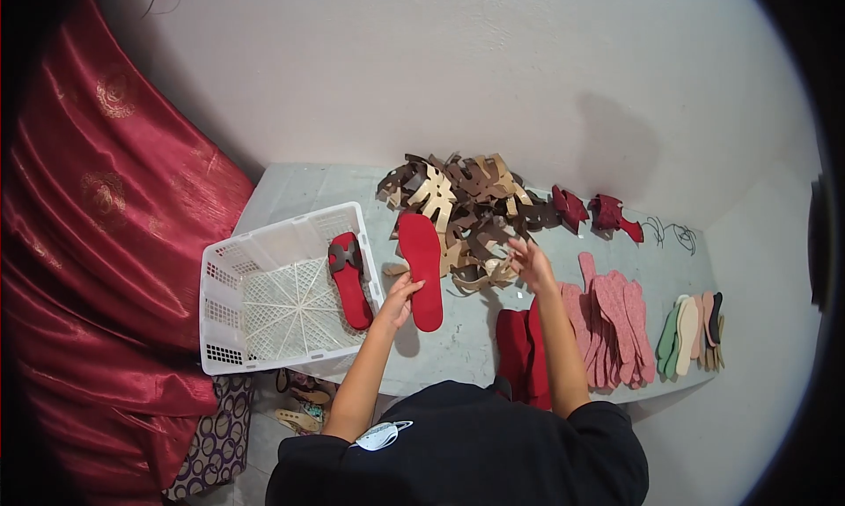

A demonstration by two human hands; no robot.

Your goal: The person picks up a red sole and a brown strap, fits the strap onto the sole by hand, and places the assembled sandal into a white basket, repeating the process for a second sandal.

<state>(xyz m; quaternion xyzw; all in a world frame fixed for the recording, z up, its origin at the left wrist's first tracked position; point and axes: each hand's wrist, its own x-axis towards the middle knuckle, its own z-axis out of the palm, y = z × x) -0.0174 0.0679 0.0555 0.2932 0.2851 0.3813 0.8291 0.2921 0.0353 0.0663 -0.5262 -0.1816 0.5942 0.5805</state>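
Observation:
A red shoe sole [420, 268] is held up by its edge in my left hand [400, 300], thumb lying across its face. My right hand [531, 266] is raised at the right edge of a heap of brown, tan and gold sandal straps [475, 216]; its fingers are apart and I see nothing in them. Left of my left hand, a red sandal with a dark brown strap [350, 282] lies in a white plastic basket [290, 363]. More red soles [513, 352] are stacked below my right forearm, partly hidden by it.
Pink soles [616, 326] lie in a pile on the table [458, 352], with green, cream and black soles [691, 330] farther right. Dark red straps [607, 214] and black cord [673, 233] lie along the wall. A red curtain [114, 242] hangs at left; sandals [304, 409] are on the floor.

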